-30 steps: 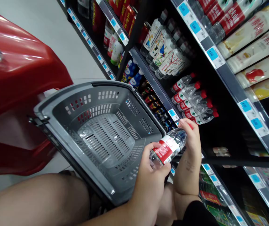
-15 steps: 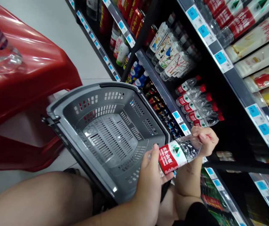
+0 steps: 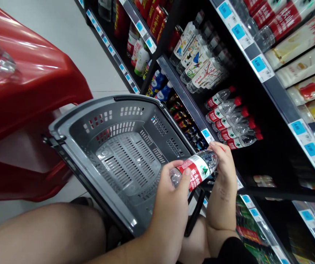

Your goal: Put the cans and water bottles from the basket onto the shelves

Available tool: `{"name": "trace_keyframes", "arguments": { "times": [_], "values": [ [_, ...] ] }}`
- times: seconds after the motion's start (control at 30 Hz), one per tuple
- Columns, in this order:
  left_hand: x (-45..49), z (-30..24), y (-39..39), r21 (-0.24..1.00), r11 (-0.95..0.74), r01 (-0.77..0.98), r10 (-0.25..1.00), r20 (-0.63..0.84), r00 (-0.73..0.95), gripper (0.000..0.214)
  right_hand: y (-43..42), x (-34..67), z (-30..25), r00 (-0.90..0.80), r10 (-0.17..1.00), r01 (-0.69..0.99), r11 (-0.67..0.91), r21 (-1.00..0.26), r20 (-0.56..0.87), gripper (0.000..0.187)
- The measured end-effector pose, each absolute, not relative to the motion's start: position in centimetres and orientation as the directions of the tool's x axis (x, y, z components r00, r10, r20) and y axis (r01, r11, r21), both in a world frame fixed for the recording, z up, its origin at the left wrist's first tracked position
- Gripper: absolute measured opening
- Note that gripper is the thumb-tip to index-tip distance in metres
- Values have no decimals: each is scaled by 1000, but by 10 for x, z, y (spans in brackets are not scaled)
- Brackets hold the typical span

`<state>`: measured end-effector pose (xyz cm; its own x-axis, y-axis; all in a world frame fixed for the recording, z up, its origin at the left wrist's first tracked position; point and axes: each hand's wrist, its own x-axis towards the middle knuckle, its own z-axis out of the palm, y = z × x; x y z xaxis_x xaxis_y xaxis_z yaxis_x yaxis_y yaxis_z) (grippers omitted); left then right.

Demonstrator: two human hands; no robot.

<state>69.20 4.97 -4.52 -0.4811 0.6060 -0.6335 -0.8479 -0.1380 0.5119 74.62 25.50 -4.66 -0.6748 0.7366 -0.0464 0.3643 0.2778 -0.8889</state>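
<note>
Both my hands hold one clear water bottle point(image 3: 196, 169) with a red and white label, lying nearly level over the right rim of a grey plastic shopping basket point(image 3: 97, 113). My left hand point(image 3: 171, 198) is wrapped round the bottle's lower end. My right hand point(image 3: 225, 161) grips its cap end, which is hidden by the fingers. The basket rests on my lap and holds nothing that I can see.
A black shelf unit point(image 3: 259, 91) fills the right side, with red-capped water bottles point(image 3: 229, 119) lying in a row, patterned bottles point(image 3: 198, 62) above and blue price tags point(image 3: 256, 64). A red plastic stool point(image 3: 22, 95) stands at the left. Pale floor point(image 3: 64, 40) runs beyond.
The bottle has turned and shifted left toward the basket, its label now facing differently. My right hand dropped slightly and moved left with it. The view swung a little.
</note>
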Motion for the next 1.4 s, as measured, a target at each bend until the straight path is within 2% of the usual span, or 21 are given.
{"name": "trace_keyframes", "arguments": {
  "times": [0.1, 0.2, 0.27, 0.33, 0.43, 0.6, 0.7, 0.77, 0.87, 1.03, 1.17, 1.27, 1.33, 1.4],
  "values": [
    [704, -43, 48, 568, -112, -815, 543, -652, -529, 51, 254, 747, -48, -657, 754, 301, 267, -915, 4, 37],
    [724, -39, 46, 655, -60, -753, 504, -631, -589, 68, 252, 747, -49, -572, 789, 218, 412, -885, 226, 32],
    [736, -39, 45, 702, 22, -712, 551, -603, -577, 69, 254, 741, -49, -461, 753, 246, 616, -748, 469, 31],
    [743, -40, 44, 730, 104, -675, 598, -588, -544, 63, 264, 726, -45, -388, 636, 345, 772, -534, 667, 31],
    [745, -45, 42, 741, 140, -657, 615, -585, -528, 53, 293, 689, -28, -375, 504, 477, 825, -305, 778, 31],
    [739, -46, 40, 741, 87, -665, 633, -557, -538, 43, 349, 618, 19, -402, 519, 758, 651, -44, 755, 34],
    [736, -44, 40, 754, 112, -647, 656, -545, -522, 41, 371, 588, 33, -486, 547, 817, 562, 132, 681, 35],
    [734, -43, 40, 765, 144, -627, 673, -540, -505, 38, 383, 574, 36, -534, 571, 816, 541, 204, 623, 33],
    [732, -42, 41, 781, 172, -600, 684, -533, -497, 35, 401, 562, 40, -542, 634, 827, 517, 220, 551, 32],
    [728, -43, 40, 789, 186, -585, 670, -537, -512, 32, 428, 550, 44, -453, 816, 892, 418, 175, 359, 31],
    [721, -39, 34, 769, 198, -608, 694, -548, -468, 33, 441, 547, 35, -389, 856, 921, 358, 151, 340, 38],
    [714, -36, 31, 747, 189, -637, 738, -536, -409, 38, 435, 550, 30, -346, 866, 938, 320, 131, 361, 53],
    [709, -37, 31, 730, 177, -660, 772, -519, -367, 41, 419, 559, 33, -342, 867, 940, 316, 129, 363, 70],
    [702, -41, 33, 709, 178, -682, 808, -501, -310, 44, 397, 577, 42, -453, 830, 891, 435, 130, 325, 86]
  ]
}}
